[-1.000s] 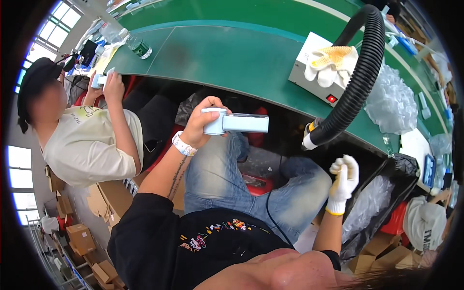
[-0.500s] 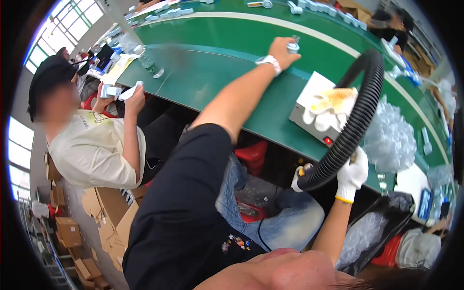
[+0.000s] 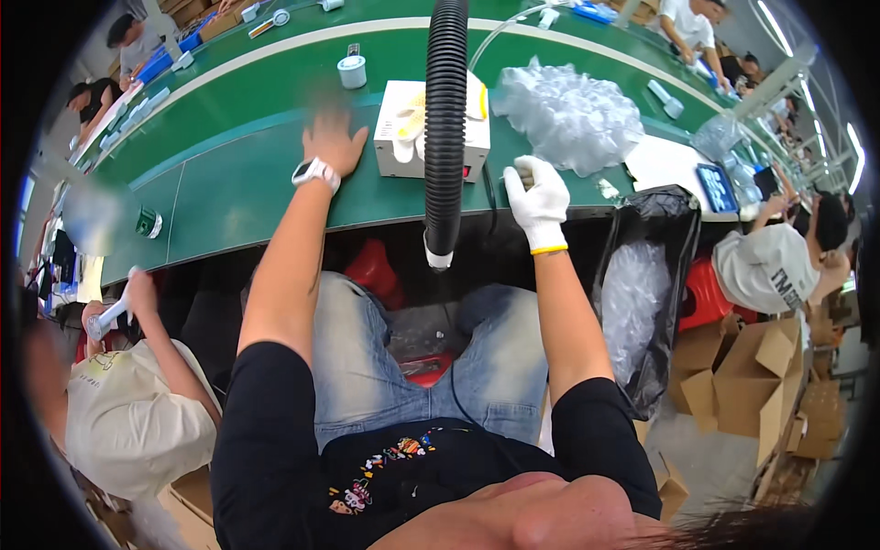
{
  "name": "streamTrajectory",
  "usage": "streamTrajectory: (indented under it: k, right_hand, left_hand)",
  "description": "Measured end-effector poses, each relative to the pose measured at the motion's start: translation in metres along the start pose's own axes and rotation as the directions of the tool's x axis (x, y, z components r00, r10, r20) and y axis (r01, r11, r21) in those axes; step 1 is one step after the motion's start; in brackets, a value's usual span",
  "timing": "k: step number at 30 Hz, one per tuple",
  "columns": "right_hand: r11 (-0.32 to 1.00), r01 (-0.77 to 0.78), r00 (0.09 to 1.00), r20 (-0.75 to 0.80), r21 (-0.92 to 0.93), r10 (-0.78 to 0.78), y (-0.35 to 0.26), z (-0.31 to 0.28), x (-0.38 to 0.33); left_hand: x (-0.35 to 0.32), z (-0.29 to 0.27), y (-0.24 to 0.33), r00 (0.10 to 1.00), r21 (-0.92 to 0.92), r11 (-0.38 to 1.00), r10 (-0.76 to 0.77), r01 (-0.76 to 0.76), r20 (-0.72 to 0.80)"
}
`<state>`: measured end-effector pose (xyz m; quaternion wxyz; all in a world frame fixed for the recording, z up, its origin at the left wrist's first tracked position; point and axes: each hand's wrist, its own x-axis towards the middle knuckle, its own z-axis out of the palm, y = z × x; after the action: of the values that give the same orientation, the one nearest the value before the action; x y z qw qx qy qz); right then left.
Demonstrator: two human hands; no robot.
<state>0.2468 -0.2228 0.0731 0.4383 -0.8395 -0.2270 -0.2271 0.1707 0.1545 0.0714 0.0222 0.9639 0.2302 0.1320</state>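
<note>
My bare left hand (image 3: 332, 147), with a white watch on the wrist, is over the near part of the green worktop (image 3: 220, 188). Its fingers look stretched out and the thumb stands apart; the fingertips are blurred. Beyond it, a pale blue, cup-shaped piece with a small metal stub (image 3: 351, 72) sits on the green surface, apart from the hand. At the table's front edge is my right hand (image 3: 539, 203) in a white knit glove with a yellow cuff. Its fingers are curled in, and whatever they may hold is hidden.
A black corrugated hose (image 3: 446, 119) hangs before a pale metal box (image 3: 396, 163) topped with gloves (image 3: 410, 124). Clear plastic bags (image 3: 573, 115) are heaped right of it. A black-lined bag (image 3: 674, 220) is by my right arm. A person (image 3: 137, 412) sits at left holding a pale part.
The view has swung right. My left hand has let go of the pale blue piece and drawn back from it. The right hand, earlier beside the hose, is now apart from it.
</note>
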Motion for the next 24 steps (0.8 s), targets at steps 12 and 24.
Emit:
streamTrajectory:
  k: [12, 24]
  right_hand:
    - [0.809, 0.011, 0.95, -0.246, -0.588, -0.192, 0.003, -0.11, 0.044]
    - [0.961, -0.093, 0.996, -0.025, -0.26, 0.09, -0.003, -0.133, 0.034]
  left_hand:
    - [-0.294, -0.036, 0.105, 0.98, -0.879, 0.441, 0.152, -0.181, -0.126]
    - [-0.307, 0.031, 0.127, 0.81, -0.933, 0.337, 0.507, 0.129, 0.295]
